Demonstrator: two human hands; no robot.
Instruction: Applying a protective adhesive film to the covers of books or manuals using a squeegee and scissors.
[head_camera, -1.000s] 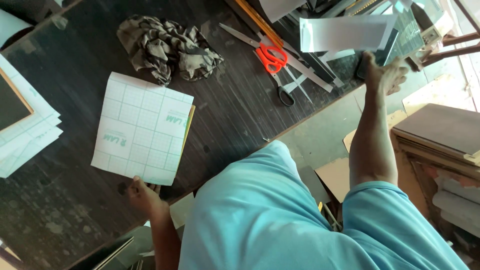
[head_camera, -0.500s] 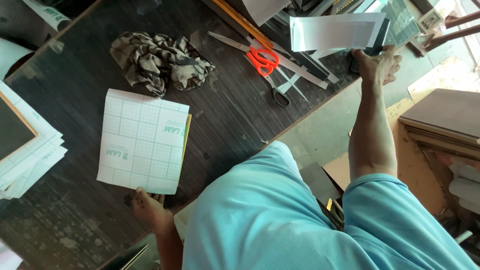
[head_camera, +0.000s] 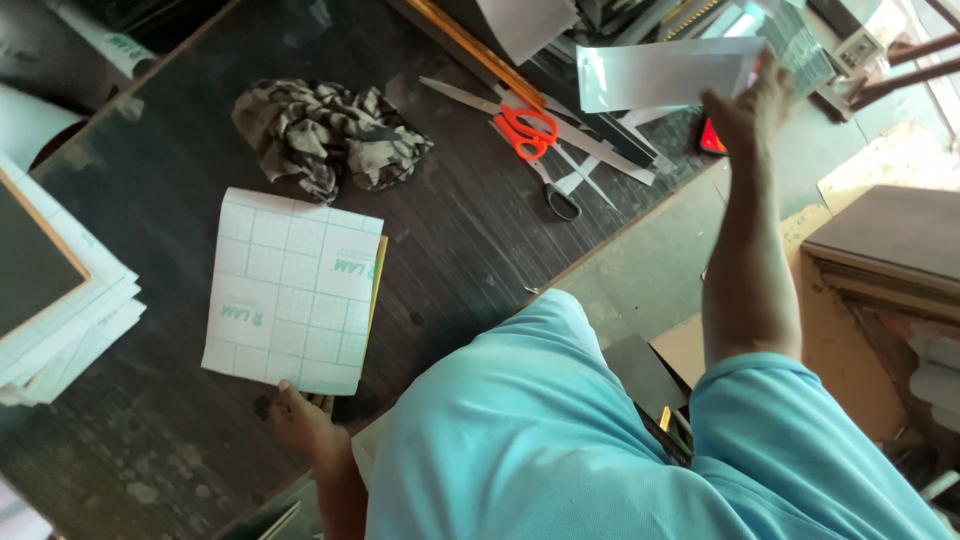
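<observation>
Dark wooden table (head_camera: 180, 200), concrete floor (head_camera: 650, 270), cluttered workshop.

On the dark wooden tabletop (head_camera: 180, 200), the white gridded backing sheet (head_camera: 292, 290) lay below the crumpled camouflage cloth (head_camera: 325, 135), left of the orange-handled scissors (head_camera: 530, 135).

Hands in view: two, a left hand (head_camera: 295, 420) and a right hand (head_camera: 752, 108)
White gridded backing sheets lying flat on the dark table: one (head_camera: 293, 290)
Glossy silver rectangular sheets held up: one (head_camera: 665, 76)
Scissors: two, an orange-handled pair (head_camera: 525, 130) and a black-handled pair (head_camera: 548, 185)
Crumpled camouflage cloths: one (head_camera: 330, 135)
Stacks of white boards at the left edge: one (head_camera: 60, 320)
Long wooden rulers: one (head_camera: 470, 50)
</observation>
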